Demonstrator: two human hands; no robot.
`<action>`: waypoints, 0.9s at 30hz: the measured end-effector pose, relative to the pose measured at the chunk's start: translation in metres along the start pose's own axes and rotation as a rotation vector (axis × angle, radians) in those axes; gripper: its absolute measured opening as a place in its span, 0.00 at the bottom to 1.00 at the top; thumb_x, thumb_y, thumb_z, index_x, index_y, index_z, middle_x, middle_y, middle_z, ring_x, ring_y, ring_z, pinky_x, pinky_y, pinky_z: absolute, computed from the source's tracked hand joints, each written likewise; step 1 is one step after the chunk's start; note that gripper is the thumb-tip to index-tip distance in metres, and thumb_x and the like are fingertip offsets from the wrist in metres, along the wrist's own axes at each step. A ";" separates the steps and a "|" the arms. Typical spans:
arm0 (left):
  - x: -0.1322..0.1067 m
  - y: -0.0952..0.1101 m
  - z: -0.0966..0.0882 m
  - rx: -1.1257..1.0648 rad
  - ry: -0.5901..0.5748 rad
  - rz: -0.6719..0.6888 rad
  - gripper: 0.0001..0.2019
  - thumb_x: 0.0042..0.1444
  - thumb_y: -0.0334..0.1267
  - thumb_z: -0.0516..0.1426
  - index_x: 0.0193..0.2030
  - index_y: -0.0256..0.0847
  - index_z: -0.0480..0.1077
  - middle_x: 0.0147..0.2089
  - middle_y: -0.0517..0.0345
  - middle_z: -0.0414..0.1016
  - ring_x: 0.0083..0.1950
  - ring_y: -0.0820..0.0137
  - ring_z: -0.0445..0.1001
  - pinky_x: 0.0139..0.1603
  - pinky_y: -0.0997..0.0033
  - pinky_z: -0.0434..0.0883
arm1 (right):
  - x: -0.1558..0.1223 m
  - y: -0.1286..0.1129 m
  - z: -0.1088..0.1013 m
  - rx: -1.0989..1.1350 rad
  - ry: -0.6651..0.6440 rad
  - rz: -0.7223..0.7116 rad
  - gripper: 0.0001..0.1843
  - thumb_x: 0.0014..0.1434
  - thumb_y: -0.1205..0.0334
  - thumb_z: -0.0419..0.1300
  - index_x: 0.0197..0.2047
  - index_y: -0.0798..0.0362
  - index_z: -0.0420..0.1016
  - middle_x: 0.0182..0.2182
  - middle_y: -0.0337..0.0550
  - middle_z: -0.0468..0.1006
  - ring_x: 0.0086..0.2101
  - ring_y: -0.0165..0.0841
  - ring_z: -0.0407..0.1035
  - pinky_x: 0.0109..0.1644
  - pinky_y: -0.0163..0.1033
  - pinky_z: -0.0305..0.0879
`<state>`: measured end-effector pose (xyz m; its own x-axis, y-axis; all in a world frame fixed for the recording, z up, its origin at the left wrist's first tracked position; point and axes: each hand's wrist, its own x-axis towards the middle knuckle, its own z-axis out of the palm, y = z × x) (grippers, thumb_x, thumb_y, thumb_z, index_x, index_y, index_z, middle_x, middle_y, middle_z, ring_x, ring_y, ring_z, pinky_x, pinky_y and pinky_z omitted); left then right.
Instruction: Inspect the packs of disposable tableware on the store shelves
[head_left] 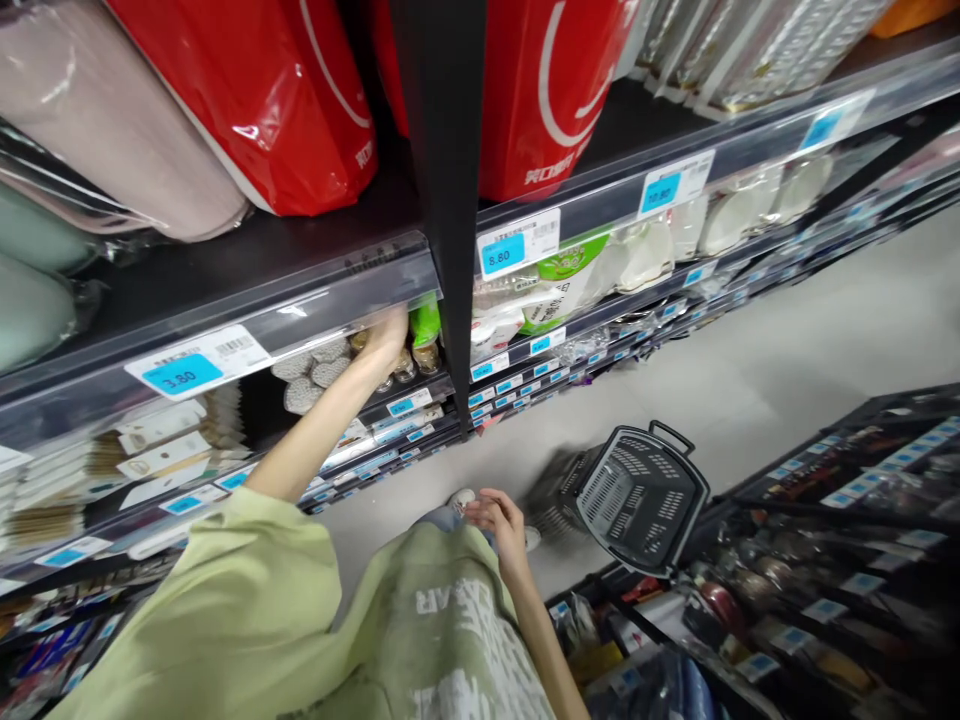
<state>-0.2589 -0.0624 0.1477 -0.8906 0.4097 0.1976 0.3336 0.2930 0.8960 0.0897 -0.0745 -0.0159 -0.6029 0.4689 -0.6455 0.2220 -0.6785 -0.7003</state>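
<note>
My left hand point(387, 335) reaches up into a lower shelf point(352, 272), its fingers hidden among small jars point(417, 360) and a green packet point(425, 320) beside round scouring pads point(309, 372). I cannot see what, if anything, it holds. My right hand point(499, 520) hangs low near my waist over my light green shirt point(300, 620), fingers loosely curled, nothing visible in them.
A black shopping basket point(637, 495) sits tipped on the grey aisle floor point(787, 350). Red bags point(277, 90) fill the top shelf. A black upright post point(446, 200) divides the shelving. Another low shelf of goods point(810, 560) stands at the right.
</note>
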 end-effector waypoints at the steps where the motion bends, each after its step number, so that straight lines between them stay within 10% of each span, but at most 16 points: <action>1: -0.012 0.005 -0.009 -0.036 0.043 -0.027 0.19 0.73 0.42 0.45 0.53 0.32 0.71 0.59 0.47 0.75 0.64 0.61 0.70 0.72 0.50 0.59 | 0.000 0.001 -0.005 -0.010 0.010 -0.005 0.18 0.52 0.50 0.64 0.41 0.53 0.76 0.26 0.45 0.82 0.32 0.41 0.79 0.35 0.38 0.70; 7: -0.146 0.001 -0.038 -0.122 0.115 0.087 0.14 0.64 0.43 0.59 0.54 0.43 0.70 0.56 0.50 0.74 0.58 0.60 0.73 0.58 0.60 0.73 | -0.003 0.014 -0.042 0.046 0.149 -0.054 0.22 0.44 0.53 0.71 0.41 0.51 0.74 0.17 0.33 0.71 0.30 0.41 0.78 0.30 0.35 0.65; 12: -0.285 -0.027 -0.003 0.030 -0.569 -0.203 0.11 0.69 0.43 0.49 0.42 0.48 0.72 0.42 0.54 0.78 0.46 0.61 0.77 0.49 0.59 0.75 | -0.011 0.008 -0.067 0.115 0.249 0.015 0.27 0.38 0.51 0.75 0.41 0.51 0.76 0.42 0.47 0.81 0.39 0.43 0.78 0.40 0.42 0.73; 15: -0.321 -0.021 0.027 0.000 -0.840 -0.051 0.12 0.69 0.38 0.49 0.45 0.50 0.75 0.43 0.55 0.78 0.47 0.63 0.77 0.50 0.61 0.75 | -0.016 -0.010 -0.082 0.085 0.201 0.034 0.27 0.40 0.44 0.73 0.40 0.50 0.77 0.41 0.51 0.83 0.37 0.46 0.78 0.41 0.46 0.73; 23: -0.276 0.058 0.060 0.060 -0.293 0.392 0.11 0.65 0.26 0.54 0.48 0.44 0.73 0.42 0.55 0.79 0.43 0.68 0.77 0.49 0.64 0.74 | -0.037 -0.136 -0.142 -0.223 0.064 -0.300 0.21 0.51 0.46 0.70 0.42 0.51 0.78 0.38 0.49 0.83 0.34 0.41 0.77 0.39 0.43 0.73; 27: -0.298 0.098 0.056 0.024 0.046 0.488 0.16 0.59 0.21 0.58 0.49 0.44 0.75 0.41 0.54 0.78 0.41 0.66 0.78 0.43 0.64 0.76 | -0.071 -0.213 -0.180 -0.349 0.312 -0.684 0.14 0.57 0.52 0.68 0.42 0.53 0.78 0.33 0.44 0.80 0.30 0.34 0.75 0.37 0.40 0.72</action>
<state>0.0565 -0.1077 0.1542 -0.6410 0.4655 0.6103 0.7220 0.0960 0.6852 0.2231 0.1384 0.1246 -0.4620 0.8847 -0.0620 0.1401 0.0038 -0.9901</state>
